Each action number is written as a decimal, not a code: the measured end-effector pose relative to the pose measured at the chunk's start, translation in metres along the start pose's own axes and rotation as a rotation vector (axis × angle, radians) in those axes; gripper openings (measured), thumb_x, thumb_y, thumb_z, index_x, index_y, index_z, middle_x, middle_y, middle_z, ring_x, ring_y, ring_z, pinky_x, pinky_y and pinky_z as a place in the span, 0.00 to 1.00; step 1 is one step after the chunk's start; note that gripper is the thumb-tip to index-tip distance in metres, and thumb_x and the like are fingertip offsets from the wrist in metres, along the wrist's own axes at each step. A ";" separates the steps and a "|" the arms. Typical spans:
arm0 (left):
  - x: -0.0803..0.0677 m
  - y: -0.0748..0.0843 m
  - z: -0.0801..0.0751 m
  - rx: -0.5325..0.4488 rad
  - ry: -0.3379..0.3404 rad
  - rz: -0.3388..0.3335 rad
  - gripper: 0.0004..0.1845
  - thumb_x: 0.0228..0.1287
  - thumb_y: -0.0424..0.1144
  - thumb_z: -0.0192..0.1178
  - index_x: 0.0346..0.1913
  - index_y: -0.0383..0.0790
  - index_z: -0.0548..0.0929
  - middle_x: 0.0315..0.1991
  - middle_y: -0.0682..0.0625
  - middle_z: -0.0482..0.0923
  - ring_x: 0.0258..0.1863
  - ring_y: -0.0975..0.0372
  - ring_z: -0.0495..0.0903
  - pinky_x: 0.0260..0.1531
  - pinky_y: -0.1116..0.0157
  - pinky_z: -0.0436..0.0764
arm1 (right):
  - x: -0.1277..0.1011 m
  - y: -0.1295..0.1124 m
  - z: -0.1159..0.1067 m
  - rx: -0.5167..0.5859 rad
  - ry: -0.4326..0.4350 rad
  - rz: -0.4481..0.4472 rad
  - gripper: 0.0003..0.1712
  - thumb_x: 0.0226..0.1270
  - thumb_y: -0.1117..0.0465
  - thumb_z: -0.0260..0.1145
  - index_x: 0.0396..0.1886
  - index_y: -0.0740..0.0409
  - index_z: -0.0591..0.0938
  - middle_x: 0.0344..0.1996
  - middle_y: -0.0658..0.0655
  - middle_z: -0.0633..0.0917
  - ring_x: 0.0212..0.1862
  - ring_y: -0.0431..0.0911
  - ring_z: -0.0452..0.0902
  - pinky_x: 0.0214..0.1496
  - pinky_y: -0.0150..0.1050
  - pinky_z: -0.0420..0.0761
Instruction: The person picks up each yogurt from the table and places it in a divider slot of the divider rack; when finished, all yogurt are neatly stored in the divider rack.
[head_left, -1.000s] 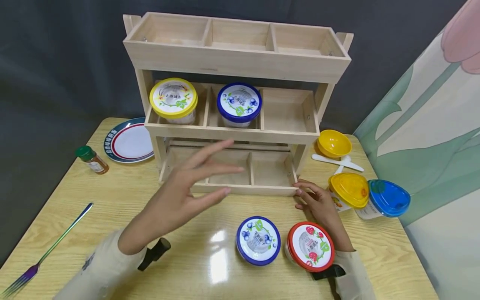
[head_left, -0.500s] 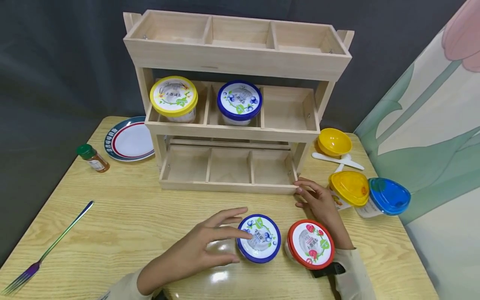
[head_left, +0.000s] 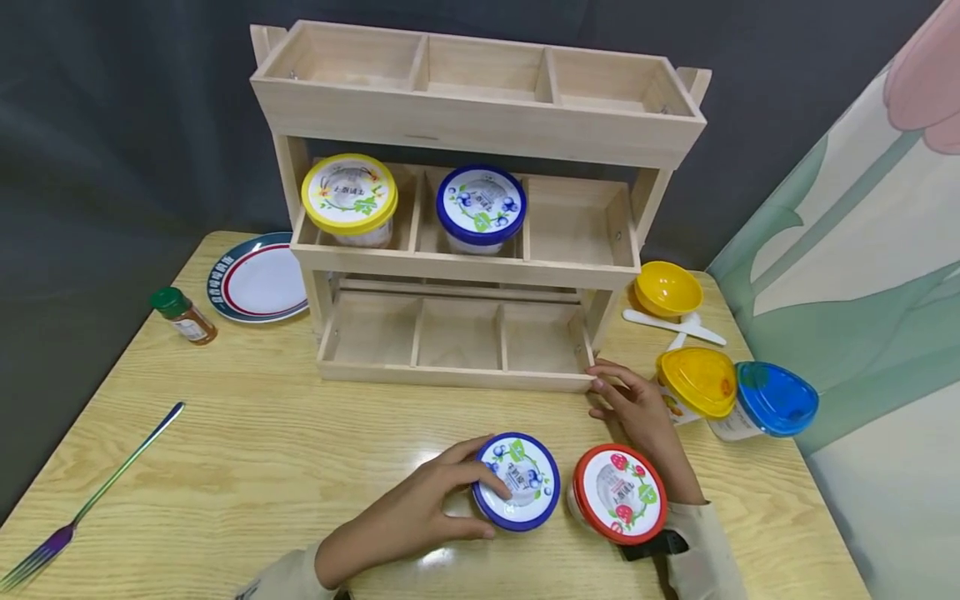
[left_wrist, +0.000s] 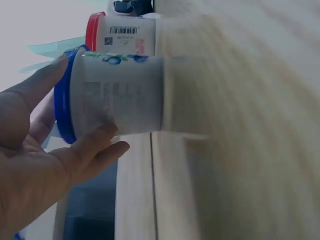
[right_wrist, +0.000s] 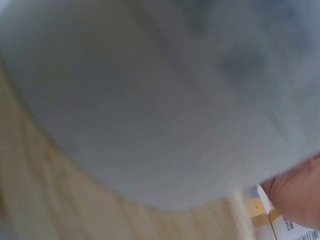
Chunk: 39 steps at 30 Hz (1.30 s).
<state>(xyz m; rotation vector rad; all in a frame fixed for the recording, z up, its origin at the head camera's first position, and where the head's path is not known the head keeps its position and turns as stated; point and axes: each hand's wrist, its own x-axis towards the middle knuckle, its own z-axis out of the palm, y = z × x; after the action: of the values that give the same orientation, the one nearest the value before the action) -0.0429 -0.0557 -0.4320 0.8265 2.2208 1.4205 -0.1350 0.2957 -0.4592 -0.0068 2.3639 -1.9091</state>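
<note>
My left hand [head_left: 427,504] curves round a blueberry-print tub with a blue lid [head_left: 531,500] on the table. In the left wrist view, one digit touches the blue rim and other fingers lie against the tub's white side [left_wrist: 122,95]. My right hand [head_left: 637,404] has its bent fingers at the right front corner of the lower tier of a wooden rack [head_left: 450,377]. Beside the right forearm stands a strawberry-print tub with a red lid [head_left: 622,492]. A blurred pale tub wall fills most of the right wrist view, hiding most of that hand.
On the middle tier sit a yellow-lidded tub [head_left: 349,196] and another blue-lidded tub [head_left: 482,204]. To the left are a plate [head_left: 262,282], a spice jar [head_left: 183,315] and a fork [head_left: 97,492]. A yellow bowl [head_left: 667,287], white utensils and two lidded containers [head_left: 697,383] stand right.
My left hand has come down from in front of the rack to the near blue-lidded tub, and its fingers have closed in round it. The right hand stays at the rack's corner.
</note>
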 end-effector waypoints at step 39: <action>-0.050 0.009 -0.097 0.180 0.282 0.198 0.19 0.62 0.33 0.79 0.50 0.61 0.93 0.82 0.48 0.67 0.76 0.42 0.72 0.69 0.65 0.75 | -0.002 0.002 0.000 -0.002 0.007 -0.052 0.19 0.86 0.66 0.61 0.67 0.75 0.79 0.78 0.71 0.69 0.51 0.37 0.84 0.44 0.37 0.90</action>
<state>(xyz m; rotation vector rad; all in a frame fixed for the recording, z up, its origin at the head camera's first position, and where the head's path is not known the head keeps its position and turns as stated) -0.0600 -0.1526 -0.3827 0.9818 2.5703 1.5238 -0.1330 0.2962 -0.4609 -0.0628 2.3939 -1.9323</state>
